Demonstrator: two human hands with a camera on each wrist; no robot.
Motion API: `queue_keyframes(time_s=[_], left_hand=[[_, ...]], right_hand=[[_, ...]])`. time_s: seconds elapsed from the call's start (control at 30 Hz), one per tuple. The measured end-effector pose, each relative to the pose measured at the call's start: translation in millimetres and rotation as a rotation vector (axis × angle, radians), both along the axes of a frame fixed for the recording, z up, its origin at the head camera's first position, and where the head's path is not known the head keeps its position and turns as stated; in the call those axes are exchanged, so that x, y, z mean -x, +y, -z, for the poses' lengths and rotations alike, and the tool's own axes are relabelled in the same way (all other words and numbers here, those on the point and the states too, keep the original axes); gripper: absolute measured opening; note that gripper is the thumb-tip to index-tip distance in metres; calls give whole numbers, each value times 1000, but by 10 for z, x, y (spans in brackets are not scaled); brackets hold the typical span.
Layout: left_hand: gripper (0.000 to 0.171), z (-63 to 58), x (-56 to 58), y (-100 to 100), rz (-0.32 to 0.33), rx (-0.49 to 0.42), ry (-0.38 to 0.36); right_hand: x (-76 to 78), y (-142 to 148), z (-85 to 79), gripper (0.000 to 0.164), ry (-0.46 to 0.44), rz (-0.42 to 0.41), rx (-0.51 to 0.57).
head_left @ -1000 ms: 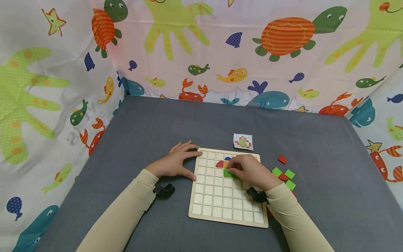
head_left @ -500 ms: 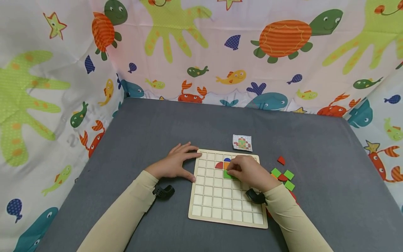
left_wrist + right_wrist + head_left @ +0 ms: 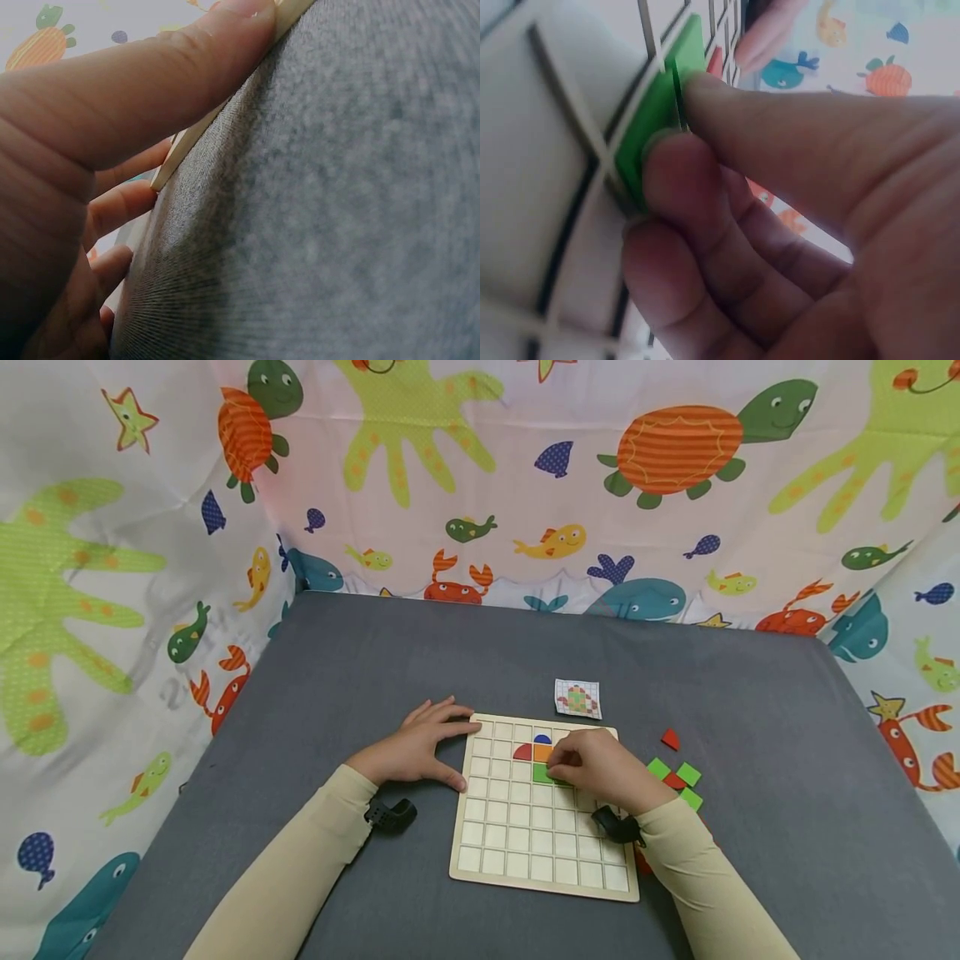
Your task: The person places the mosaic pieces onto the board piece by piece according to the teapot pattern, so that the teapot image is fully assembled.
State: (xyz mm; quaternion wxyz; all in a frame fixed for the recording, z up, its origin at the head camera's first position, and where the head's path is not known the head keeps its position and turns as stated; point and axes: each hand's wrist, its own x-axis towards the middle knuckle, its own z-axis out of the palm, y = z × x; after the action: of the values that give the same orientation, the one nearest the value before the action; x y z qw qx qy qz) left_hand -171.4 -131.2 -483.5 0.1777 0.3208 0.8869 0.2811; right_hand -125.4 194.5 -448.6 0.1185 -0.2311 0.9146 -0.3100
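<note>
A wooden grid board (image 3: 517, 839) lies on the table in the head view. My left hand (image 3: 412, 750) spreads along its left edge, thumb and fingertips touching the rim; the left wrist view has the thumb (image 3: 232, 37) at that edge. Over the upper right cells, my right hand (image 3: 600, 768) pinches a green square tile (image 3: 646, 127), which sits in or right at a cell. Beside it is another green tile (image 3: 540, 773). Above these are an orange square (image 3: 542, 753), a red curved-edge piece (image 3: 522, 752) and a blue half-round piece (image 3: 542, 739). The right hand hides nearby cells.
Beyond the board lies a small pattern card (image 3: 577, 699). Loose pieces lie right of the board, including a red piece (image 3: 671, 740) and green squares (image 3: 688, 774); the right sleeve (image 3: 697, 868) covers some. Printed curtains (image 3: 487, 460) border the grey table (image 3: 360, 652).
My right hand has shifted slightly to the right along the green tiles, so more of the orange square shows. The left hand holds its place at the board's edge.
</note>
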Motion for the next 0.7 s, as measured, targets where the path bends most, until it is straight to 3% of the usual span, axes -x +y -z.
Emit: queue_keyframes(time_s=[0.7], left_hand=[[97,-10,-9,7,-3,-3,-1]], right_hand=[[79,597,-213,4,-42,169,-102]])
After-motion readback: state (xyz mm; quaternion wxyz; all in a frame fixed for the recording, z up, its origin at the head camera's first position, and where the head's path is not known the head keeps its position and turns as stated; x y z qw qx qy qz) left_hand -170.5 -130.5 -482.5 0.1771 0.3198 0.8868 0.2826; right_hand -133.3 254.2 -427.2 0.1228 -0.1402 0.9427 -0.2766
